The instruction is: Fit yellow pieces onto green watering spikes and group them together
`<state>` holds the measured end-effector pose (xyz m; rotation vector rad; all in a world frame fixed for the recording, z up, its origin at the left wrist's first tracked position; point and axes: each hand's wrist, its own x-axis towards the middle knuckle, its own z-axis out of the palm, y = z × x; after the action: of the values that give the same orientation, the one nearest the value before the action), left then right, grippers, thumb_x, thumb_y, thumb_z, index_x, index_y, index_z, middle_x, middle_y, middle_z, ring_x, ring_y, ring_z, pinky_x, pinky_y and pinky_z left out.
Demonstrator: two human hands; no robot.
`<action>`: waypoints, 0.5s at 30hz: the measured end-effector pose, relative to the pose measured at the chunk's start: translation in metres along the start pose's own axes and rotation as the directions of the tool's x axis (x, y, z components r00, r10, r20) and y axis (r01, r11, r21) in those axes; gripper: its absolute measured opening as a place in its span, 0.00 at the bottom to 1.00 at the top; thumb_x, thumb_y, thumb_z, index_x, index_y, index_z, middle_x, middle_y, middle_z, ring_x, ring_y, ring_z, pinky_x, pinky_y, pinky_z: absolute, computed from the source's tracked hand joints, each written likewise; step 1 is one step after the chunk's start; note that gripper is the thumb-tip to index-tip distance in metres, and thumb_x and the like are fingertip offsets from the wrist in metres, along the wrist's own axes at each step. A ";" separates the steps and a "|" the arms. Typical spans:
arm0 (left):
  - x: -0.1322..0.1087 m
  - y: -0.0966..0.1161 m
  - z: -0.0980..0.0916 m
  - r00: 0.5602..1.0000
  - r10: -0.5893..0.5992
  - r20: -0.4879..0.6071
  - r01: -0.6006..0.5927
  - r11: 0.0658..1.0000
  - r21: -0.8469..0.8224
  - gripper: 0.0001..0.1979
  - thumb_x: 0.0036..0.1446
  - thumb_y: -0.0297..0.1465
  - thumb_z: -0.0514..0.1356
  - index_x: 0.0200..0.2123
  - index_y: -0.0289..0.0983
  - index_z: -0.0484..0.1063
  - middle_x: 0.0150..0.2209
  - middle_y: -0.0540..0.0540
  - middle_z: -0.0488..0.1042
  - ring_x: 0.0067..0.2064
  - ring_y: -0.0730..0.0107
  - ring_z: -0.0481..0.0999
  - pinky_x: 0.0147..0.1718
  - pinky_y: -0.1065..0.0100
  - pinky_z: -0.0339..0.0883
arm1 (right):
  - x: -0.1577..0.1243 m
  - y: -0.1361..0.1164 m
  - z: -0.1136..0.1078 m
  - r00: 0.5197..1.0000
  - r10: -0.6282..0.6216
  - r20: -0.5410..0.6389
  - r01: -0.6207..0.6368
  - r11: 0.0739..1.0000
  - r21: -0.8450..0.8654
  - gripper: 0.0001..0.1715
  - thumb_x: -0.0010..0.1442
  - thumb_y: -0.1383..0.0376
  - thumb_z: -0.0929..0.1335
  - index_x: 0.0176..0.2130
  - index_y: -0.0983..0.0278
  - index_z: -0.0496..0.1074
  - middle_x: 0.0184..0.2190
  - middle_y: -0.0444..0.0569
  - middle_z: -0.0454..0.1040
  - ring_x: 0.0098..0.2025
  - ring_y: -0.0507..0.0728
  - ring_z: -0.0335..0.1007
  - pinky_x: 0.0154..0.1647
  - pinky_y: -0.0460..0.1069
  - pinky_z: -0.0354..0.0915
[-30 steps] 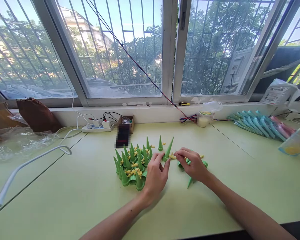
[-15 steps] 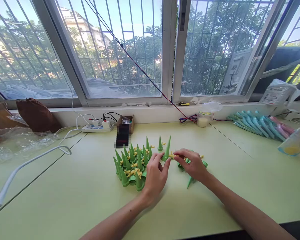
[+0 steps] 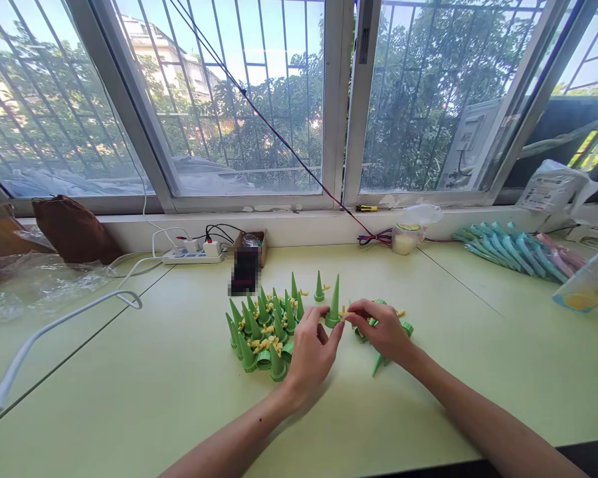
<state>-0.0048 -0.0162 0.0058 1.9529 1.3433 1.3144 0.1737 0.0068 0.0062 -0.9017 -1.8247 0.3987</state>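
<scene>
My left hand pinches the base of a green plastic cone, which points almost straight up. My right hand meets it from the right, fingers pinched on a small yellow piece at the cone's base. To the left of my left hand stands a cluster of upright green cones with yellow pieces. One single cone stands behind. More loose green parts lie under and beside my right hand.
A light green table runs along a barred window. A power strip, a small box, a brown bag, a white cable, a jar and teal and pink packets sit at the back and sides.
The held cone has swung from leaning right to nearly upright. Both hands stayed in place, still pinched at its base.
</scene>
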 end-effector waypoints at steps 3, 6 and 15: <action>0.000 0.000 0.000 1.000 0.002 -0.008 -0.002 1.000 -0.001 0.13 0.64 0.40 0.60 0.45 0.37 0.71 0.33 0.50 0.71 0.24 0.75 0.66 0.24 0.70 0.59 | -0.001 -0.001 0.000 1.000 -0.024 -0.006 0.024 0.999 -0.021 0.18 0.70 0.54 0.66 0.33 0.62 0.73 0.23 0.44 0.74 0.22 0.52 0.67 0.25 0.46 0.65; 0.000 0.000 0.000 1.000 0.004 -0.023 -0.004 1.000 -0.012 0.12 0.64 0.39 0.60 0.45 0.37 0.71 0.34 0.49 0.71 0.24 0.75 0.66 0.24 0.70 0.59 | -0.002 -0.002 0.000 0.998 -0.067 -0.018 0.067 0.997 -0.025 0.12 0.70 0.58 0.67 0.37 0.62 0.74 0.26 0.47 0.77 0.26 0.53 0.71 0.29 0.47 0.68; 0.001 0.000 0.001 1.000 -0.020 -0.001 0.020 0.999 -0.035 0.11 0.65 0.38 0.60 0.45 0.36 0.70 0.34 0.49 0.71 0.25 0.75 0.66 0.25 0.70 0.58 | -0.004 0.001 0.001 0.997 -0.060 0.040 0.060 0.998 -0.020 0.10 0.70 0.61 0.66 0.38 0.62 0.73 0.28 0.46 0.76 0.27 0.53 0.70 0.30 0.47 0.66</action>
<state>-0.0040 -0.0156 0.0059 1.9108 1.3277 1.3215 0.1744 0.0042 0.0028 -0.8568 -1.8902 0.3620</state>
